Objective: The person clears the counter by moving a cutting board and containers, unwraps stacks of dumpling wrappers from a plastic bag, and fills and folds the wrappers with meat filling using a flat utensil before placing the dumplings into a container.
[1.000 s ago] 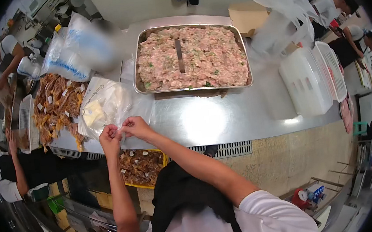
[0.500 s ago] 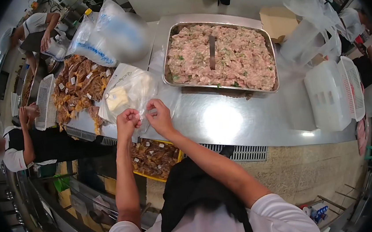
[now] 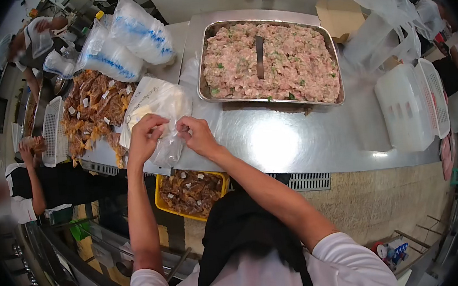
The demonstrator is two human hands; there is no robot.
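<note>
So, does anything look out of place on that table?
Perhaps one thing: a dark flat strip stands out in the pink mince filling the metal tray. It looks unlike food, though it may be a tool; I can't tell.

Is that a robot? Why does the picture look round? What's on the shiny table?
No robot! Those arms end in a person's bare left hand and right hand. A camera on the person's head looks forward and down, and its picture bends into dark edges. On the metal table sits a tray full of lumpy pink mixture with green bits. To the left is a pile of brown pieces with small white tags; to the right, a white plastic container. Both hands are at a clear plastic bag and seem to be pinching it.
</note>
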